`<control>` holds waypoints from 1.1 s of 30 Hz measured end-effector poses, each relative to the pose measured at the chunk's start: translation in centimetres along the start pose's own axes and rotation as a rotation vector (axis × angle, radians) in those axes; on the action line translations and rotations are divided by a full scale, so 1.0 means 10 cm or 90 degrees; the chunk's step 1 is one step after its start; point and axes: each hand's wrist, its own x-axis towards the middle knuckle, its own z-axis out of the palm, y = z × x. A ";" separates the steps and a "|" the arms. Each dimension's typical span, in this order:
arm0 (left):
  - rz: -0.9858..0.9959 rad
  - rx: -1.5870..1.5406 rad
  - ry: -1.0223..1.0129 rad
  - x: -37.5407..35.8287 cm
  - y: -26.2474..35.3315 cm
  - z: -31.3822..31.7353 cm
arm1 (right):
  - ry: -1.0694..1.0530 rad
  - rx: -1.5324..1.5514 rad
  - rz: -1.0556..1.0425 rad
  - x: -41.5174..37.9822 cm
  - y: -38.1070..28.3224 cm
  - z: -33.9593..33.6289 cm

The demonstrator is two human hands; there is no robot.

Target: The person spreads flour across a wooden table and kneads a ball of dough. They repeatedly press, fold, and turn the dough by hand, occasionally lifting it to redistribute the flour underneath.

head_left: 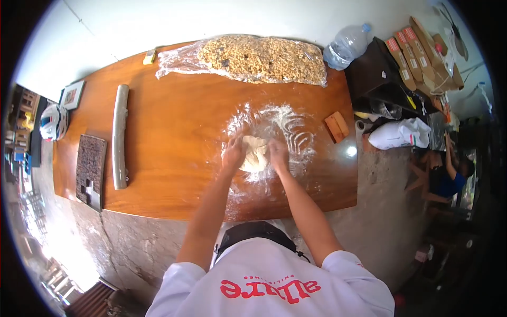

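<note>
A pale, soft lump of dough (255, 154) lies between my two hands on the wooden table (174, 132). On its left edge, my left hand (234, 153) is closed with the fingers curled at the dough. My right hand (278, 155) grips the opposite edge, its fingers bent inward. White flour (285, 119) is scattered around the dough, with finger streaks drawn through it on the right. The fingertips of both hands are partly hidden and slightly blurred.
A clear bag of brown bits (264, 57) lies along the back edge. Left stand a long grey roll (120, 137) and a dark textured panel (90, 171). Wooden blocks (336, 127) and a large water bottle (347, 46) are right. Another person (449, 177) is at far right.
</note>
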 end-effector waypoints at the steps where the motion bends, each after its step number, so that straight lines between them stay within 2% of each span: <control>1: -0.068 0.015 0.000 -0.09 0.06 0.02 | 0.025 -0.018 -0.001 -0.11 -0.08 0.18; 2: -0.151 0.013 0.002 -0.19 0.07 0.06 | 0.104 -0.073 -0.139 -0.21 -0.14 0.30; 4: -0.154 -0.002 0.033 -0.38 -0.03 0.10 | 0.188 -0.173 -0.286 -0.49 -0.17 0.45; 5: -0.152 0.000 0.035 -0.47 -0.06 0.06 | 0.189 -0.170 -0.287 -0.67 -0.17 0.44; 7: -0.182 0.053 -0.042 -0.56 -0.08 -0.09 | 0.113 -0.456 -0.469 -0.94 -0.18 0.35; 8: -0.177 0.053 -0.043 -0.52 -0.02 -0.22 | 0.117 -0.456 -0.468 -0.86 -0.21 0.31; 10: -0.137 0.199 -0.172 -0.32 0.06 -0.47 | -0.277 -0.623 -0.340 -0.43 -0.30 0.21; 12: -0.154 0.210 -0.155 -0.07 -0.04 -0.39 | -0.434 -0.359 0.122 0.18 -0.65 0.02; 14: -0.046 -0.039 0.088 0.08 -0.11 -0.29 | -0.173 -0.238 0.067 0.59 -0.53 0.04; 15: -0.049 -0.045 0.097 0.09 -0.10 -0.22 | -0.176 -0.245 0.059 0.61 -0.45 0.13; 17: -0.081 -0.146 0.143 0.06 0.06 -0.04 | 0.084 -0.268 -0.153 0.40 -0.42 0.41; 18: -0.016 -0.138 0.147 -0.03 0.06 0.02 | 0.083 -0.267 -0.169 0.28 -0.34 0.53; 19: 0.107 -0.125 0.155 -0.07 -0.05 0.16 | 0.019 -0.326 -0.196 0.10 -0.20 0.65; 20: 0.017 0.032 -0.034 -0.27 0.14 0.00 | -0.046 -0.388 -0.216 -0.09 -0.08 0.71; 21: 0.104 -0.017 0.031 -0.39 -0.03 0.16 | -0.025 -0.435 -0.281 -0.30 -0.13 0.63; 23: 0.220 0.073 0.041 -0.71 -0.02 0.18 | -0.045 -0.465 -0.320 -0.68 -0.23 0.43; 27: 0.323 0.082 -0.034 -1.09 0.03 0.15 | -0.003 -0.378 -0.191 -1.24 0.07 0.34; 29: 0.346 0.066 -0.068 -0.94 0.00 0.17 | -0.006 -0.381 -0.131 -1.17 0.05 0.38; 31: 0.358 0.169 -0.111 -0.73 -0.06 0.22 | 0.043 -0.553 -0.133 -1.05 0.08 0.43; 33: 0.320 0.168 -0.154 -0.50 -0.06 0.25 | 0.060 -0.549 -0.099 -0.85 0.01 0.44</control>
